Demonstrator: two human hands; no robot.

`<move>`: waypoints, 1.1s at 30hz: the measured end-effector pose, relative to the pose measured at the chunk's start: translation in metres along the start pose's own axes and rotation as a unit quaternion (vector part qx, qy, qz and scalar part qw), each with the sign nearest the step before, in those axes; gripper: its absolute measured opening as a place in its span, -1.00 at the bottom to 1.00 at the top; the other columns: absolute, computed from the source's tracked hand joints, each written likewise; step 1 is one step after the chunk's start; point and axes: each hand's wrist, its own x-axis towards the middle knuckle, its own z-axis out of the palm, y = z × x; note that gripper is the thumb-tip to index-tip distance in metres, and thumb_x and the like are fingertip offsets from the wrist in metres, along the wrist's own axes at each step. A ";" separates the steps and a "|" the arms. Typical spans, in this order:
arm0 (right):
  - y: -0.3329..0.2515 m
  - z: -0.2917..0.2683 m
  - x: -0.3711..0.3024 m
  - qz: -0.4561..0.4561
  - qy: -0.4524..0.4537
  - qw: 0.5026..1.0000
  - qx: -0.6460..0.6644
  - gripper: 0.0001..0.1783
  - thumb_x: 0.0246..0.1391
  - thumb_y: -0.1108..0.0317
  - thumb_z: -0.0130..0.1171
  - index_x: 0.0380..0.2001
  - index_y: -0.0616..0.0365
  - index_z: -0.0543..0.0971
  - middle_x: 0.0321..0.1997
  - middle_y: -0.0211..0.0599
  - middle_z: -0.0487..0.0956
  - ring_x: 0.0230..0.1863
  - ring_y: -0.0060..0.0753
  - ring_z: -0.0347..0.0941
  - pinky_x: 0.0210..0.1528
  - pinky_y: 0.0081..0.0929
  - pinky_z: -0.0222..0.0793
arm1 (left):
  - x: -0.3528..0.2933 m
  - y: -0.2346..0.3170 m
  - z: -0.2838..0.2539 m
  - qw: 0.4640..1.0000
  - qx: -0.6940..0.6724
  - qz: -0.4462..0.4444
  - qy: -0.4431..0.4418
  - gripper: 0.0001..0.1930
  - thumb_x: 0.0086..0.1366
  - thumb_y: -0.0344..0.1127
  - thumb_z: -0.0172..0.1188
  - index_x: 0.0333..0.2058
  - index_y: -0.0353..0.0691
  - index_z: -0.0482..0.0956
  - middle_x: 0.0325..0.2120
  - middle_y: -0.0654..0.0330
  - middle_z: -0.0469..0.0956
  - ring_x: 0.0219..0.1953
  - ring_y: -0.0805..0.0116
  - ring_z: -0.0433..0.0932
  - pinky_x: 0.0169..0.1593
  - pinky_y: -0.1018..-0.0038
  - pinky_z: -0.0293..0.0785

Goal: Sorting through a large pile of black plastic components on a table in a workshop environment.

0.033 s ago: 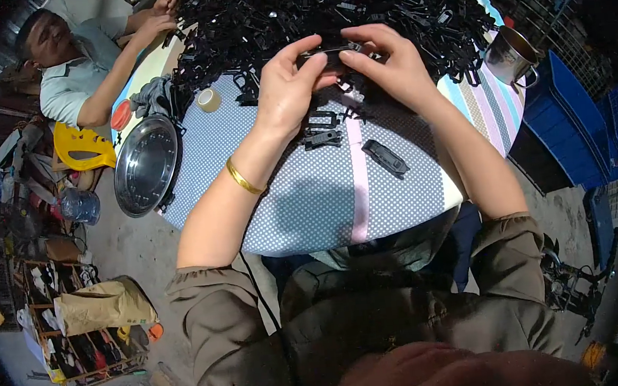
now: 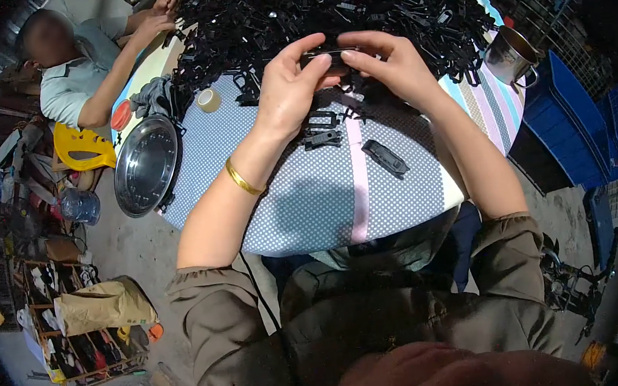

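Gripping one black clip (image 2: 327, 56), left hand (image 2: 288, 91) and right hand (image 2: 393, 66) both clamped, beside steel bowl (image 2: 144, 166)

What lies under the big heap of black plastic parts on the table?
The heap of black plastic parts rests on a dotted cloth with a pink stripe, over the round table. The cloth beneath the heap is covered; anything buried there cannot be seen.

Floor: you stand on bare grey concrete (image 2: 132, 251).
Three o'clock: blue crates (image 2: 578, 130).
Eight o'clock: cluttered wooden rack (image 2: 70, 342).
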 end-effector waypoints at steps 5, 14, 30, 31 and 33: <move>-0.003 -0.015 0.002 0.071 -0.097 0.986 0.116 -0.64 -0.03 0.28 0.19 -0.18 0.28 0.53 -0.38 -0.33 0.55 -0.40 -0.66 0.41 -0.31 -0.73 0.34 | 0.002 0.011 -0.005 0.996 -0.032 0.014 -0.085 -0.58 0.22 -0.45 0.02 0.04 -0.44 0.22 -0.29 0.08 0.52 -0.32 0.42 0.55 -0.20 0.62 0.51; -0.010 -0.038 0.003 0.066 -0.312 0.948 0.015 -0.73 -0.17 0.32 0.30 -0.37 0.23 0.60 -0.58 -0.46 0.51 -0.57 -0.71 0.35 -0.56 -0.73 0.21 | 0.007 0.034 -0.055 0.862 0.482 0.086 -0.132 -0.56 0.09 -0.31 0.21 -0.04 -0.25 0.39 -0.23 0.17 0.46 -0.21 0.47 0.43 -0.18 0.53 0.44; 0.006 0.024 -0.019 -0.169 -0.158 0.903 -0.362 -0.76 -0.19 0.25 0.21 -0.48 0.21 0.56 -0.48 -0.20 0.49 -0.37 -0.14 0.45 -0.33 -0.33 0.38 | 0.024 -0.014 -0.050 0.912 0.395 0.011 -0.109 -0.61 0.03 -0.43 0.22 -0.12 -0.30 0.44 -0.37 0.16 0.53 -0.32 0.42 0.50 -0.20 0.54 0.42; 0.006 0.022 -0.018 -0.155 -0.171 0.891 -0.390 -0.79 -0.21 0.29 0.20 -0.50 0.20 0.56 -0.49 -0.19 0.49 -0.36 -0.14 0.45 -0.31 -0.32 0.38 | 0.028 -0.010 -0.055 0.935 0.334 -0.035 -0.109 -0.62 0.09 -0.50 0.15 -0.06 -0.30 0.40 -0.34 0.22 0.52 -0.29 0.54 0.46 -0.20 0.61 0.41; 0.003 0.016 -0.015 -0.123 -0.209 0.871 -0.427 -0.84 -0.25 0.36 0.18 -0.51 0.17 0.56 -0.46 -0.19 0.50 -0.35 -0.14 0.45 -0.29 -0.31 0.38 | 0.030 -0.001 -0.065 0.936 0.342 -0.023 -0.076 -0.68 0.10 -0.48 0.14 -0.12 -0.31 0.45 -0.31 0.21 0.53 -0.27 0.51 0.47 -0.18 0.60 0.40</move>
